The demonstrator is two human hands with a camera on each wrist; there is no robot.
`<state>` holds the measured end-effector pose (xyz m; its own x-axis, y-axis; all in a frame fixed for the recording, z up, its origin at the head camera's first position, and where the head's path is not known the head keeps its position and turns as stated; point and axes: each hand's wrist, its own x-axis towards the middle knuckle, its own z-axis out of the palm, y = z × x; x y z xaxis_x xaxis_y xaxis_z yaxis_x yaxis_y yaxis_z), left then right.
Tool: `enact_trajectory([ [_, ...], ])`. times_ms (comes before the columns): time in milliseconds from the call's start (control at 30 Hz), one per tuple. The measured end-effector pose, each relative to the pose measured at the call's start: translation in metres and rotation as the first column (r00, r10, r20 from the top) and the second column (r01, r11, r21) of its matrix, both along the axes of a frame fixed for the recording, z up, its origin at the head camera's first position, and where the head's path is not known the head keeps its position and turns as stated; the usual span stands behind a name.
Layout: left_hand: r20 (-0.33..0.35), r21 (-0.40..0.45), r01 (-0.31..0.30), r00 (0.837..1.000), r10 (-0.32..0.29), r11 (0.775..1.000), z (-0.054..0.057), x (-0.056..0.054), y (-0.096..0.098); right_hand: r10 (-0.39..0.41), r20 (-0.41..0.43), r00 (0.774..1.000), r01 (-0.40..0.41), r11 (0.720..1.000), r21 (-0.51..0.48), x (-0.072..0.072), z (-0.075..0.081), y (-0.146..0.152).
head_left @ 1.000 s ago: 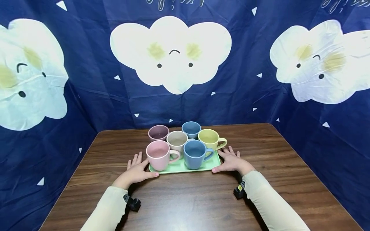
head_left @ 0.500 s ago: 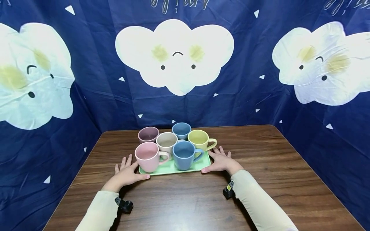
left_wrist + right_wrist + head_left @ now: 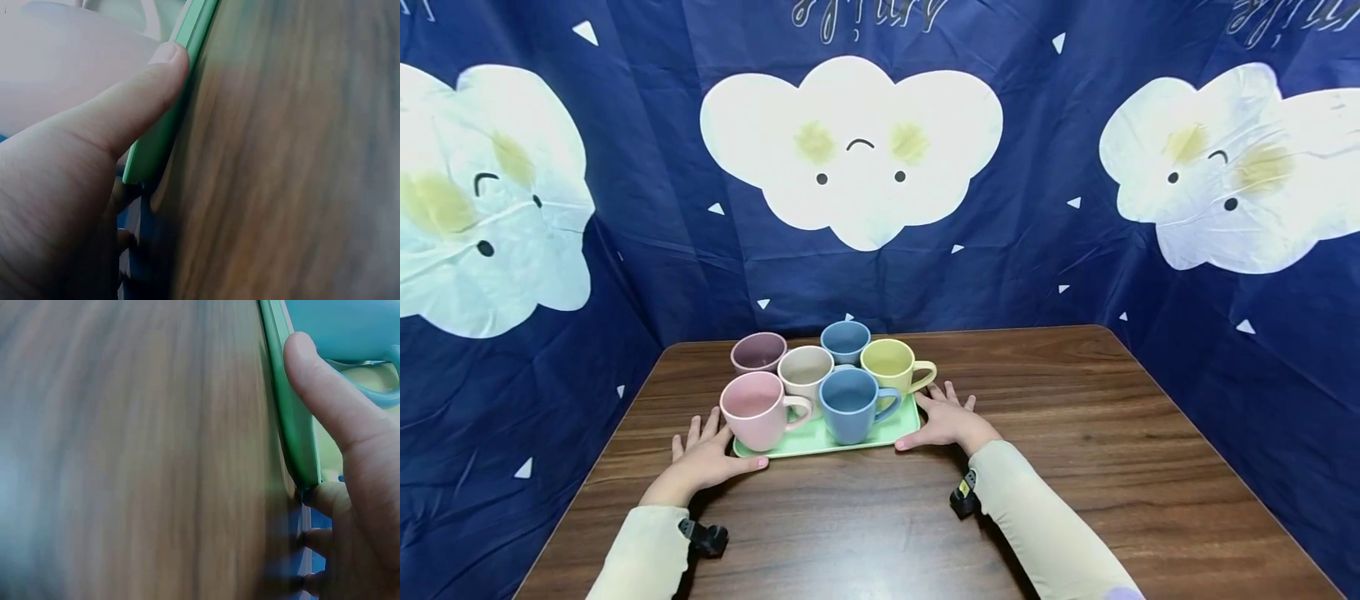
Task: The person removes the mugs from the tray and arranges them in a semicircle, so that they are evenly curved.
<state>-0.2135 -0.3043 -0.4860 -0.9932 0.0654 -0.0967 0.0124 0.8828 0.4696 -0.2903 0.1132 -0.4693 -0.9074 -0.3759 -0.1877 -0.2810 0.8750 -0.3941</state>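
Observation:
A light green tray (image 3: 808, 442) lies on the table, loaded with several mugs. In front are a pink mug (image 3: 756, 412) and a blue mug (image 3: 852, 408). Behind them stand a pale grey mug (image 3: 805, 371), a yellow mug (image 3: 891, 362), a purple mug (image 3: 758, 352) and a second blue mug (image 3: 846, 340), partly hidden. My left hand (image 3: 703, 460) touches the tray's near left corner, its thumb along the front rim (image 3: 153, 134) and its fingers spread beside it. At the near right corner my right hand (image 3: 946, 423) does likewise, thumb against the front rim (image 3: 294, 419).
The brown wooden table (image 3: 1075, 467) extends well to the right of the tray and toward me. Its far edge lies close behind the mugs. A dark blue cloth (image 3: 647, 208) with white clouds hangs around the back and sides.
Both hands and the tray, with all its mugs, have slid leftward across the table. The mugs keep their places on it. The head view has also shifted slightly.

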Motion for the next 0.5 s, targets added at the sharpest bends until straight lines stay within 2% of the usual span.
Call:
enact_trajectory([
  [367,0.006,-0.016,-0.046,0.999,0.047,0.999,0.002,0.005,-0.012,-0.003,0.0,1.0,0.003,1.0,-0.018,0.003,-0.006,-0.023],
  [500,-0.04,0.015,-0.059,0.997,0.059,0.998,-0.008,0.002,-0.015,0.008,-0.006,1.0,-0.008,0.999,-0.035,0.002,-0.008,-0.023],
])
